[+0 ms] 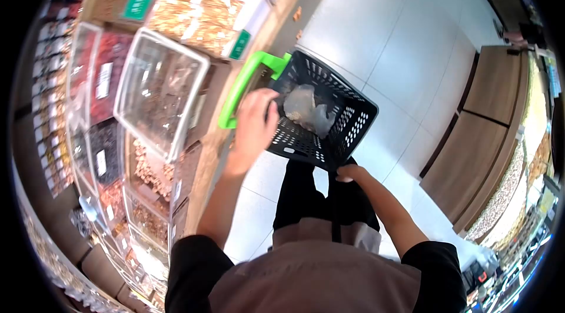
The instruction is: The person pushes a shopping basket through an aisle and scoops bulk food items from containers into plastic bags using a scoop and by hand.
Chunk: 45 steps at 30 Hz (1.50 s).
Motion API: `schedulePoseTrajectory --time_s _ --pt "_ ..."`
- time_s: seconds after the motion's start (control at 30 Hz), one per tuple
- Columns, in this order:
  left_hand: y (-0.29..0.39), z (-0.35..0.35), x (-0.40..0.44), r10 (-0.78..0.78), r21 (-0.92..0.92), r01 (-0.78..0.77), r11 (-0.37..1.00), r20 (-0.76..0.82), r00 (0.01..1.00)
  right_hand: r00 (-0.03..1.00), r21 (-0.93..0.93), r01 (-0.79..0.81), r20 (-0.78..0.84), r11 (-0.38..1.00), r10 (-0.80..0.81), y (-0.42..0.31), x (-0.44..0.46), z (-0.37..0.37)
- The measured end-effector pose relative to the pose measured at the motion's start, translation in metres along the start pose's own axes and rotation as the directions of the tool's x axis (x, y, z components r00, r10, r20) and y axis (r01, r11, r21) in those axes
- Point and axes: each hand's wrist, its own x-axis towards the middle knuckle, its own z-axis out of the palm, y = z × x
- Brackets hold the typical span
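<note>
A black perforated shopping basket (359, 104) is tilted in front of my body, its inside facing up at me. Its bright green handle (238, 89) lies out to the left, against the wooden edge of the display. In the basket rests a translucent plastic bag (307, 110) with pale contents that I cannot make out. My left hand (256, 121) is over the basket's left side, right by the handle. Its fingers are loosely bent, with a gap between thumb and forefinger, and slightly blurred. At the basket's near right corner, my right hand (348, 173) is closed around the rim.
On the left stands a display of bins of dried goods, with a clear framed lid (162, 92) and green price tags (138, 5). Pale floor tiles (376, 30) extend ahead. A brown wooden counter (477, 142) stands at the right, with more goods on top.
</note>
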Motion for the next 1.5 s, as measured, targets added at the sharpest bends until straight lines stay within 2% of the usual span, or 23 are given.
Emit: schedulePoseTrajectory --time_s 0.07,0.17,0.2,0.3,0.4,0.5,0.67,0.77,0.87,0.9,0.97,1.0,1.03,1.07,1.1,1.17,1.23,1.3,1.33,1.37,1.43,1.47,1.5 --pt "0.003 -0.053 0.014 0.018 0.162 -0.011 0.987 -0.04 0.999 0.996 -0.05 -0.018 0.091 0.999 0.023 -0.004 -0.008 0.016" --pt "-0.026 -0.053 0.004 -0.12 0.287 0.105 0.952 0.035 0.992 0.995 -0.078 0.006 0.097 0.997 0.002 -0.013 -0.026 0.028" --pt "-0.03 -0.051 0.0 -0.178 0.437 0.133 0.89 0.063 0.982 0.997 -0.117 -0.006 0.07 0.993 0.014 -0.018 -0.035 0.028" --pt "-0.058 -0.024 -0.021 -0.386 0.425 0.377 0.823 -0.067 0.92 0.967 0.488 0.113 -0.255 0.865 0.018 -0.028 -0.061 0.038" --pt "-0.048 -0.024 -0.018 -0.569 0.359 0.536 0.764 -0.014 0.822 0.935 0.453 0.172 -0.354 0.875 0.0 -0.01 -0.062 0.036" --pt "-0.06 -0.014 -0.027 -0.506 0.39 0.51 0.767 -0.123 0.854 0.906 0.423 0.24 -0.421 0.874 -0.045 -0.014 -0.072 0.037" --pt "-0.028 -0.002 -0.053 -0.621 0.41 0.613 0.676 -0.133 0.773 0.705 0.357 0.077 -0.68 0.931 0.202 -0.005 -0.105 0.033" --pt "-0.005 0.016 -0.088 -0.699 0.331 0.71 0.621 -0.174 0.693 0.688 0.418 0.163 -0.698 0.894 0.201 0.029 -0.12 0.043" --pt "0.043 0.034 -0.123 -0.798 0.237 0.803 0.547 -0.145 0.586 0.71 0.128 0.06 -0.703 0.99 0.048 0.07 -0.129 0.042" --pt "0.053 0.05 -0.137 -0.786 0.229 0.81 0.539 -0.209 0.582 0.704 -0.098 0.109 -0.695 0.989 -0.147 0.102 -0.112 0.047" --pt "0.059 0.086 -0.165 -0.829 0.114 0.848 0.518 -0.177 0.531 0.631 0.084 0.184 -0.774 0.979 -0.052 0.113 -0.119 0.05" --pt "0.074 0.101 -0.179 -0.817 0.077 0.841 0.536 -0.204 0.54 0.478 0.115 0.202 -0.879 0.973 0.004 0.091 -0.144 0.048" --pt "0.092 0.118 -0.195 -0.809 0.037 0.836 0.547 -0.232 0.54 0.548 0.133 0.206 -0.837 0.969 -0.002 0.083 -0.15 0.037" --pt "0.107 0.136 -0.21 -0.81 -0.041 0.826 0.562 -0.227 0.54 0.524 0.201 0.282 -0.851 0.938 0.025 0.052 -0.168 0.026" --pt "0.122 0.154 -0.222 -0.811 -0.122 0.81 0.573 -0.225 0.54 0.405 0.0 0.423 -0.894 0.906 -0.189 0.035 -0.178 0.016" --pt "0.154 0.189 -0.243 -0.884 -0.421 0.788 0.449 -0.083 0.46 0.416 -0.084 0.573 -0.827 0.815 -0.378 0.006 -0.181 0.006" --pt "0.176 0.238 -0.266 -0.878 -0.57 0.702 0.428 -0.076 0.473 0.522 -0.033 0.635 -0.719 0.772 -0.46 -0.034 -0.196 -0.001" --pt "0.222 0.238 -0.277 -0.847 -0.899 0.429 -0.092 0.297 0.441 0.588 -0.085 0.637 -0.589 0.766 -0.554 -0.059 -0.212 -0.007" --pt "0.236 0.234 -0.283 -0.848 -0.88 0.464 -0.099 0.319 0.424 0.649 -0.06 0.604 -0.542 0.795 -0.534 -0.036 -0.18 -0.002" --pt "0.226 0.234 -0.296 -0.808 -0.788 0.615 0.038 0.337 0.483 0.513 -0.139 0.645 -0.65 0.751 -0.561 -0.031 -0.175 0.009" --pt "0.248 0.209 -0.308 -0.788 -0.554 0.705 0.443 0.135 0.6 0.484 -0.329 0.498 -0.662 0.802 -0.572 -0.027 -0.187 0.019" --pt "0.251 0.207 -0.316 -0.791 -0.56 0.703 0.439 0.129 0.598 0.487 -0.336 0.498 -0.655 0.8 -0.578 -0.026 -0.195 0.021" --pt "0.254 0.203 -0.325 -0.79 -0.409 0.703 0.582 -0.082 0.607 0.557 -0.328 0.484 -0.6 0.811 -0.575 -0.025 -0.203 0.023"
